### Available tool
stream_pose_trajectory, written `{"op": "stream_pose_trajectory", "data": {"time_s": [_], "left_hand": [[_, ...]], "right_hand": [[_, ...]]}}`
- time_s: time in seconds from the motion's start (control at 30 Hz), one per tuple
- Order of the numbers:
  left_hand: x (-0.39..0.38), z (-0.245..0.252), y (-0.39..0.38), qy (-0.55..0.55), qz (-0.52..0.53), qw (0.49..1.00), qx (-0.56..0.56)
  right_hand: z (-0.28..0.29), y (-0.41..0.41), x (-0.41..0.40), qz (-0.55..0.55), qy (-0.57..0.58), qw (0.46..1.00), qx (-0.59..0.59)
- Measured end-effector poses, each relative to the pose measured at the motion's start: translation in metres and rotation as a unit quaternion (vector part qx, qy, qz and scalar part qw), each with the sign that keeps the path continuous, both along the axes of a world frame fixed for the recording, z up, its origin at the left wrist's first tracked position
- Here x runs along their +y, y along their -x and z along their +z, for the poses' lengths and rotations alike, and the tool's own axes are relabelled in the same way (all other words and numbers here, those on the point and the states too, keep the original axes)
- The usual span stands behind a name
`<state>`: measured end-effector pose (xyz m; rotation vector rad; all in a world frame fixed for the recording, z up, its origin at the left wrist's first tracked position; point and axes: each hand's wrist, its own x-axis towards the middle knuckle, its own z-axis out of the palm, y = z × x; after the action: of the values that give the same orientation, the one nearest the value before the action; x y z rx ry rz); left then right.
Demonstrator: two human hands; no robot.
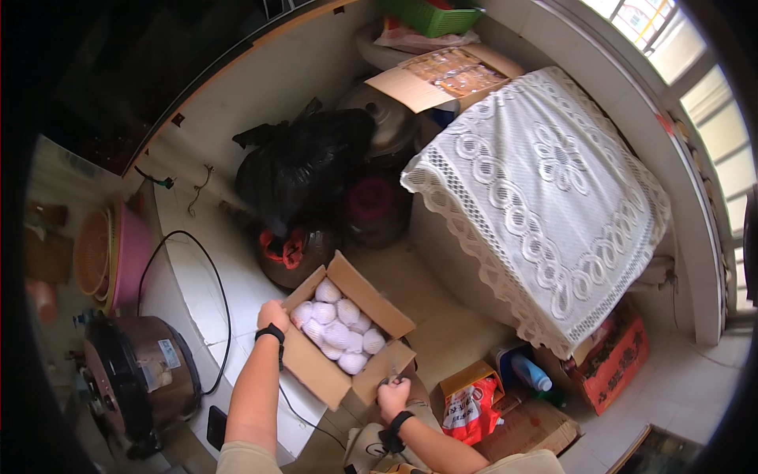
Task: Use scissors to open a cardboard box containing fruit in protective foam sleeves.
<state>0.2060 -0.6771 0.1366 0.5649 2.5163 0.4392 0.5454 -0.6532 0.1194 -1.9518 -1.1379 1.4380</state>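
An open cardboard box (379, 302) with its flaps spread holds several round items in white foam netting (336, 335). My left hand (273, 316) grips the box at its left corner, by a flap. Beside the near right flap, my right hand (394, 398) is closed around a small dark-handled tool (391, 379), which looks like scissors; its tip is blurred against the flap. Both wrists wear black bands.
A white tiled ledge (237, 320) bears a black cable, with a rice cooker (145, 376) at left. Black plastic bag (308, 160) and dark jars stand beyond the box. Right are a lace-covered block (545, 195), a red-and-white bag (472, 409) and flattened cardboard (527, 429).
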Motion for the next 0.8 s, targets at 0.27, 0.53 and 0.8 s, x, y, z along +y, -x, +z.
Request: {"op": "stream_pose_trajectory", "data": {"time_s": [0.27,0.53,0.8], "left_hand": [[-0.009,-0.061,0.026,0.018,0.116,0.993,-0.019],[-0.024,-0.092,0.039,-0.035,0.256,0.963,0.082],[0.016,-0.02,-0.087,-0.197,0.262,0.941,0.078]], "right_hand": [[-0.058,0.031,-0.065,0.103,0.109,0.986,-0.074],[-0.056,-0.008,-0.052,0.216,0.269,0.938,0.041],[0.069,0.009,0.045,0.298,0.226,0.926,0.047]]}}
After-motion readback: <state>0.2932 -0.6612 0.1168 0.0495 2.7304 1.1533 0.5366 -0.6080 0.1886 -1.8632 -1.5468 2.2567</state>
